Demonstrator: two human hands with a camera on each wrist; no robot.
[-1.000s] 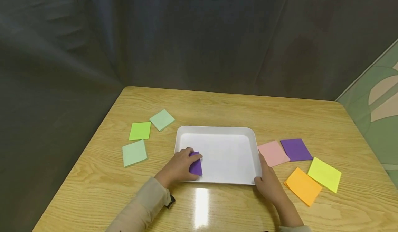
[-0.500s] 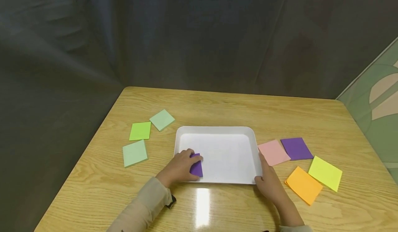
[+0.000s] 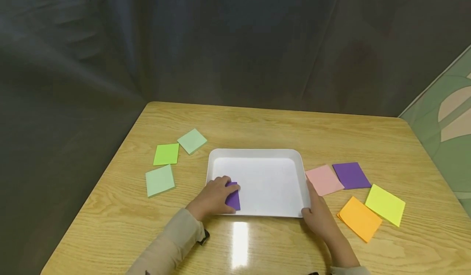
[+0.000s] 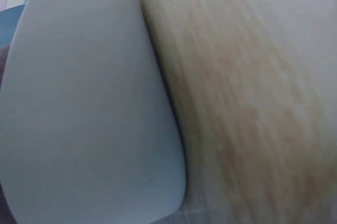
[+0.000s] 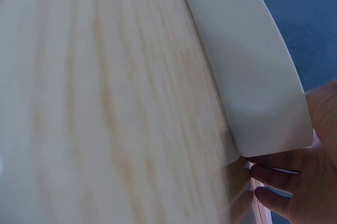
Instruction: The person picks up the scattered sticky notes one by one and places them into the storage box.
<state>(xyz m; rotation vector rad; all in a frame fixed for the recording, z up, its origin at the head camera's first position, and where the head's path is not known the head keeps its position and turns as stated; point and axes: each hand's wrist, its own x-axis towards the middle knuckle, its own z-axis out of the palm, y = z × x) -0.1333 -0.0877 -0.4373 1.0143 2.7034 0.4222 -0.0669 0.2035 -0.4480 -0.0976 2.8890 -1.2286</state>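
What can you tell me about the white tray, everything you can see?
The white tray is a shallow rectangle with rounded corners and low walls; it looks like smooth plastic. It appears to rest flat, open side up, on the wooden table, long sides running left to right. The right hand grips its near right corner. At its near left, the left hand holds a purple note pad within the rim; whether that pad touches the tray is unclear.
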